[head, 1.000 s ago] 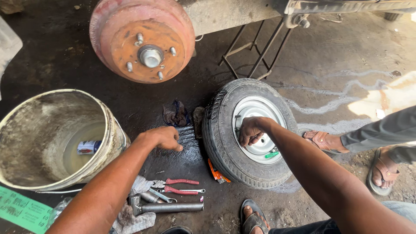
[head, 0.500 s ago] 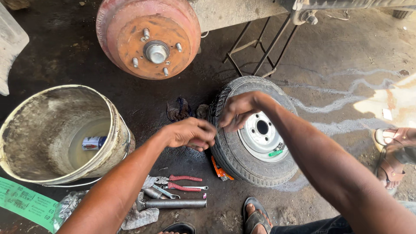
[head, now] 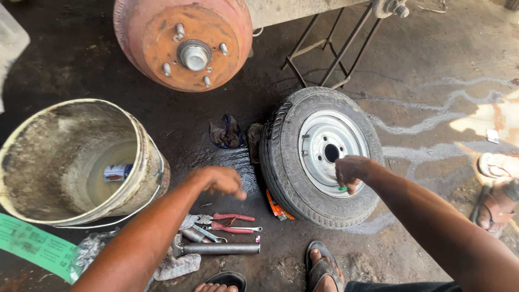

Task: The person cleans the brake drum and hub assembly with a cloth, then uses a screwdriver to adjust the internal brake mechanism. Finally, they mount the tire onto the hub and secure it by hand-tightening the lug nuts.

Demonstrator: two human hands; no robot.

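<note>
You are crouching over a small wheel [head: 320, 156] that is lying on the dark wet floor [head: 421, 59], leaning a little, with its white steel rim [head: 324, 141] facing up toward you. The axis of the wheel is pointing up and slightly to your right, so the tread is running around the sides.

Your right hand [head: 350, 172] is the nearer one. It is resting on the lower part of the rim, just below the centre hole, and the fingers [head: 343, 183] are curling down onto the metal. They are bent and touching the rim, but I cannot tell if they are pinching some small thing there.

Your left hand [head: 220, 181] is hovering just beside the left side of the tyre, apart from it. Its fingers are folding into a loose fist; it is not visible whether something small is inside.

Under the left hand, red-handled pliers [head: 230, 223] and a metal tube [head: 219, 249] are lying on the floor. A dirty bucket [head: 65, 162] is standing further left, and a rusty brake drum [head: 186, 40] with studs is hanging above, well apart from both hands.
</note>
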